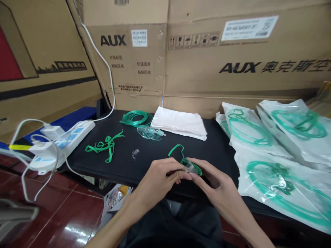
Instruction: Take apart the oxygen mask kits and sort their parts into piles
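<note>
the black table (155,158) is the landmark. directly behind it stand brown cardboard panels (191,75), printed with black lettering and bearing white labels. to the left of the table, another cardboard panel (43,41) leans at a slant, with a red patch and a dark stripe. below the table's left side lies a floor (64,213) of glossy dark red tiles with pale joints; white light reflects off it in a bright patch near the bottom edge of the view.
</note>
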`<move>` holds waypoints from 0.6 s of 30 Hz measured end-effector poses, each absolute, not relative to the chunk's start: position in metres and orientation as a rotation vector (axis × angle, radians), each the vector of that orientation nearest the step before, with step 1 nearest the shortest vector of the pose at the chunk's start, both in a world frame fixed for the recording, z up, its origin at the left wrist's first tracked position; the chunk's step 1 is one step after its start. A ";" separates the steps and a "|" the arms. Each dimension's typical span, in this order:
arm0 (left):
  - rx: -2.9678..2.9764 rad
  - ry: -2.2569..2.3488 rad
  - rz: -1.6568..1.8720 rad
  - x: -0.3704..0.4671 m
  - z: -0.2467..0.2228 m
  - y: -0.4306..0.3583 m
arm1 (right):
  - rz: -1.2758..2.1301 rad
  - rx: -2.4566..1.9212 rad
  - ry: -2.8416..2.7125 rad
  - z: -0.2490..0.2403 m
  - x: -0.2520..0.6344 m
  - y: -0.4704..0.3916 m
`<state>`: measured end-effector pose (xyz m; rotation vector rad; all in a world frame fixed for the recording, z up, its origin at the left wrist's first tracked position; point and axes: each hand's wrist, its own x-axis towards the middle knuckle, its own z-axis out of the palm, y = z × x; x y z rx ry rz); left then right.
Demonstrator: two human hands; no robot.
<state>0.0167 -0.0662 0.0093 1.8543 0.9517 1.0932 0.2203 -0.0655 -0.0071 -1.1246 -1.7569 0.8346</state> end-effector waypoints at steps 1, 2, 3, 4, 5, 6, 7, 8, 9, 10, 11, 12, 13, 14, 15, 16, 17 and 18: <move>1.890 0.959 1.096 0.017 0.009 -0.065 | 0.866 -1.165 -1.736 -0.006 0.221 -0.064; 1.928 0.968 1.086 0.016 0.008 -0.063 | 0.887 -1.215 -1.712 -0.004 0.222 -0.064; 1.964 0.978 1.068 0.016 0.008 -0.063 | 0.905 -1.267 -1.688 -0.003 0.223 -0.063; 1.996 0.984 1.042 0.016 0.008 -0.062 | 0.926 -1.313 -1.664 -0.002 0.223 -0.063; 2.018 0.985 1.019 0.016 0.008 -0.062 | 0.950 -1.340 -1.646 -0.001 0.223 -0.063; 2.029 0.989 0.995 0.017 0.009 -0.062 | 0.973 -1.347 -1.642 0.000 0.223 -0.063; 2.035 0.992 0.974 0.018 0.009 -0.063 | 0.993 -1.337 -1.653 0.001 0.222 -0.063; 2.039 0.990 0.965 0.019 0.009 -0.063 | 1.012 -1.319 -1.670 0.002 0.222 -0.063; 2.037 0.987 0.954 0.020 0.010 -0.064 | 1.029 -1.300 -1.680 0.003 0.222 -0.062; 2.025 0.991 0.939 0.021 0.011 -0.066 | 1.046 -1.285 -1.676 0.005 0.223 -0.062; 2.008 1.007 0.918 0.019 0.012 -0.067 | 1.066 -1.282 -1.646 0.006 0.225 -0.062; 1.990 1.035 0.894 0.016 0.014 -0.069 | 1.087 -1.293 -1.586 0.009 0.227 -0.062; 1.970 1.077 0.866 0.012 0.015 -0.070 | 1.100 -1.316 -1.503 0.011 0.230 -0.062; 1.944 1.135 0.825 0.006 0.016 -0.071 | 1.102 -1.345 -1.416 0.013 0.233 -0.062; 1.914 1.201 0.786 0.000 0.018 -0.071 | 1.093 -1.373 -1.338 0.015 0.236 -0.063; 1.875 1.265 0.761 -0.005 0.019 -0.071 | 1.076 -1.399 -1.278 0.017 0.238 -0.063; 1.828 1.315 0.749 -0.007 0.021 -0.070 | 1.056 -1.413 -1.237 0.017 0.239 -0.064; 1.774 1.345 0.756 -0.007 0.023 -0.068 | 1.043 -1.416 -1.217 0.017 0.238 -0.064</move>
